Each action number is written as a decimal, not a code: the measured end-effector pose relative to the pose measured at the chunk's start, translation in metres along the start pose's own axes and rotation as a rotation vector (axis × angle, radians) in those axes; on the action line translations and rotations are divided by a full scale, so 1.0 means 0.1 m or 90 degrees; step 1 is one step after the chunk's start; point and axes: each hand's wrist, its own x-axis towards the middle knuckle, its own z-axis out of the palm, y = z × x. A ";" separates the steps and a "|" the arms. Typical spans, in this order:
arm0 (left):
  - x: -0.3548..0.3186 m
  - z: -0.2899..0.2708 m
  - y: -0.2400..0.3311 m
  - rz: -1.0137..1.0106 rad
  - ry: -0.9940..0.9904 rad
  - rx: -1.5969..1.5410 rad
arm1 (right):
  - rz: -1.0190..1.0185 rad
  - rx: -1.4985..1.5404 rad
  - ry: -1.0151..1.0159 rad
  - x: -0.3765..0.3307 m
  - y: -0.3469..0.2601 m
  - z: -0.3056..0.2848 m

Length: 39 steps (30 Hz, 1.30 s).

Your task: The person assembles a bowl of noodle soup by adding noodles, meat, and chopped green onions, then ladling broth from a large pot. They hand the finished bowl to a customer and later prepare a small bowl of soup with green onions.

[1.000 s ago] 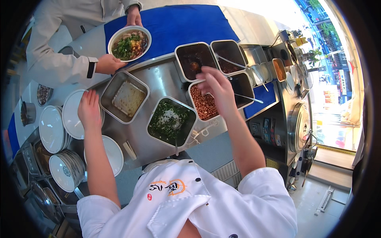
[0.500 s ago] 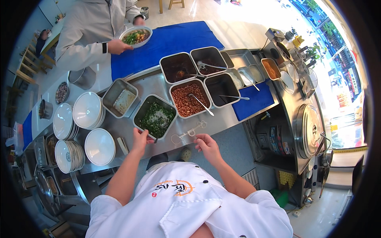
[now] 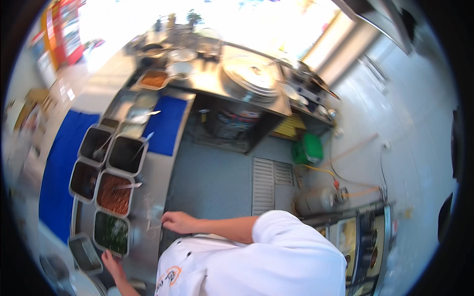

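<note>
My left hand [image 3: 114,266] is at the near corner of a steel container of chopped greens [image 3: 111,234], its fingers at the rim. Motion blur hides whether they grip the rim or something beside it. My right hand [image 3: 178,222], loosely curled with nothing visible in it, hangs by the counter's edge. Between that hand and the containers, a thin pale looped item [image 3: 149,213] lies on the steel counter [image 3: 154,178]. Beyond the greens stands a container of reddish-brown beans or nuts [image 3: 114,195] with a spoon [image 3: 129,186] in it.
Dark-filled containers [image 3: 127,155] and blue cloths [image 3: 167,124] line the counter. Plates [image 3: 88,284] are at the lower left. Ahead are a large round lid [image 3: 248,74] and an orange-filled tray [image 3: 153,79]. A green bin [image 3: 307,148], gas cylinder [image 3: 316,199] and floor grate [image 3: 263,185] lie to the right.
My view has swung to the right, bringing the floor, bin and cylinder into sight. The person holding a bowl has left the view. My left hand stays by the greens container.
</note>
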 end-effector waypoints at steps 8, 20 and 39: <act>0.11 -1.26 -0.30 -0.001 0.257 -0.234 | 0.192 0.118 0.082 -0.29 0.08 1.17; 0.44 -2.03 0.37 0.058 0.209 -0.224 | 0.121 0.082 0.009 -0.22 -0.25 1.81; -3.97 -1.58 -0.84 0.272 0.392 -0.379 | 0.034 -0.081 -0.424 -0.50 0.17 1.67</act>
